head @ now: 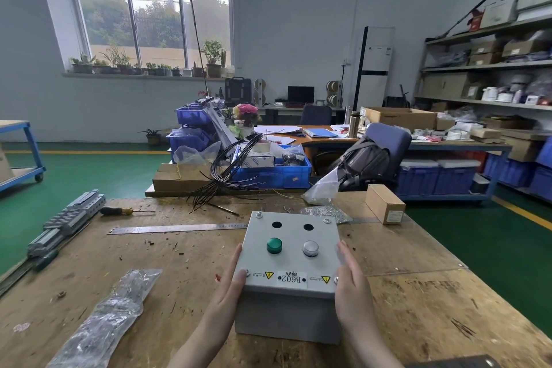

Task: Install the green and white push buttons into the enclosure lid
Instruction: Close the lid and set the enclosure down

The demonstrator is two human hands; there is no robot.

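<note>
A grey metal enclosure (286, 311) stands on the wooden workbench in front of me. Its lid (291, 263) carries a green push button (274, 245) at the left and a white push button (310, 248) at the right, both seated in the lid. Two empty round holes (277, 224) lie behind them. A label reading B602 sits at the lid's near edge. My left hand (231, 281) lies flat with straight fingers against the box's left side. My right hand (351, 284) lies flat against the right side.
A steel ruler (176, 229) lies left of the box, with a screwdriver (119, 211) and metal rails (68, 218) beyond it. A plastic bag of parts (104, 317) is at near left, a small cardboard box (385, 207) at far right, black wires (227, 176) behind.
</note>
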